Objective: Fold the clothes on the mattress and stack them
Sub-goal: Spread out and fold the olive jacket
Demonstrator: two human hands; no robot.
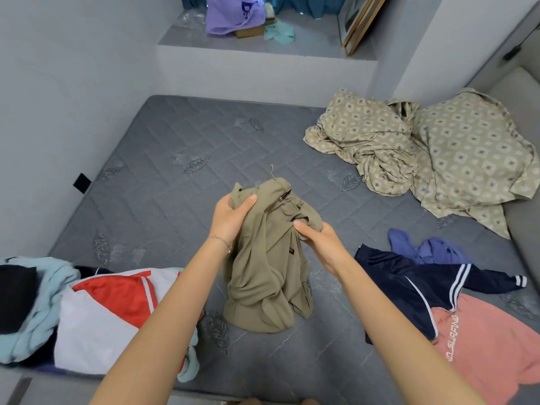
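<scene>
Both hands were clamped on an olive-khaki garment (263, 282). The left hand (230, 217) gripped a bunched upper edge, and the right hand (320, 247) pinched a fold slightly lower, fingers curled into the cloth. The garment hung crumpled between them, with its lower part resting on the grey quilted mattress (163, 159) near the front edge. It showed no flat fold yet.

The task looked to be at an early stage. To the right, a navy striped jacket (409, 285), a pink sweatshirt (491, 355) and a blue garment (432, 249) lay spread and unfolded. On the left, a red-and-white garment (117, 296) lay against a pale blue knit (38, 305). Whether these formed a finished stack could not be told. Patterned bedding (423, 150) was heaped at the far right corner.
</scene>
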